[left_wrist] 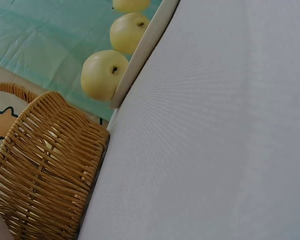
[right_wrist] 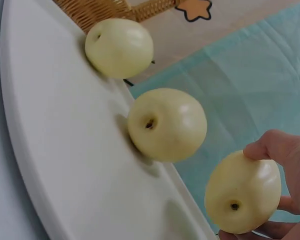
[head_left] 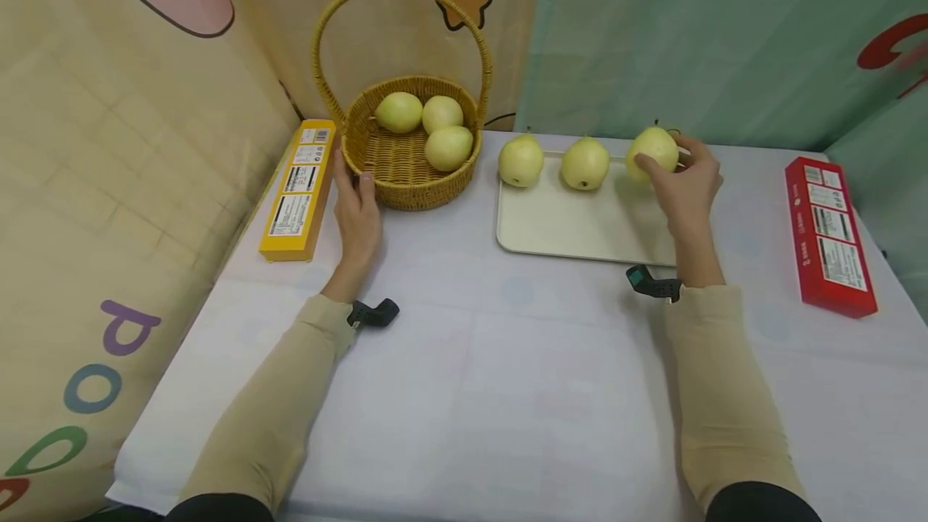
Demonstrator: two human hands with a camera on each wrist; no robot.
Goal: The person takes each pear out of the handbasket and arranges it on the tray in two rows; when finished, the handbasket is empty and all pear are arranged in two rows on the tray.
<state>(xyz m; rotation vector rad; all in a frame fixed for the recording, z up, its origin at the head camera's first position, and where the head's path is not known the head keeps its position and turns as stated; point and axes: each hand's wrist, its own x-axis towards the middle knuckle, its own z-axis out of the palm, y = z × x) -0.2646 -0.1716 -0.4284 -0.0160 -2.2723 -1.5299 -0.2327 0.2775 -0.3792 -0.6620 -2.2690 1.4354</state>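
My right hand (head_left: 689, 184) grips a pale yellow-green pear (right_wrist: 244, 192) between thumb and fingers, over the right end of a cream tray (head_left: 580, 228). In the right wrist view a gap and a shadow show between this pear and the tray. Two more pears, one in the middle (head_left: 585, 163) and one at the left (head_left: 521, 160), sit along the tray's back edge. My left hand (head_left: 358, 220) rests its fingers against the left front side of a wicker basket (head_left: 413, 196). Inside the basket lie three pears (head_left: 449, 148), and its tall handle arches above them.
A yellow box (head_left: 297, 192) lies left of the basket, close to my left hand. On the far right of the white-covered table (head_left: 507, 377) lies a red box (head_left: 830, 236). Printed curtains (head_left: 689, 39) hang right behind the table's back edge.
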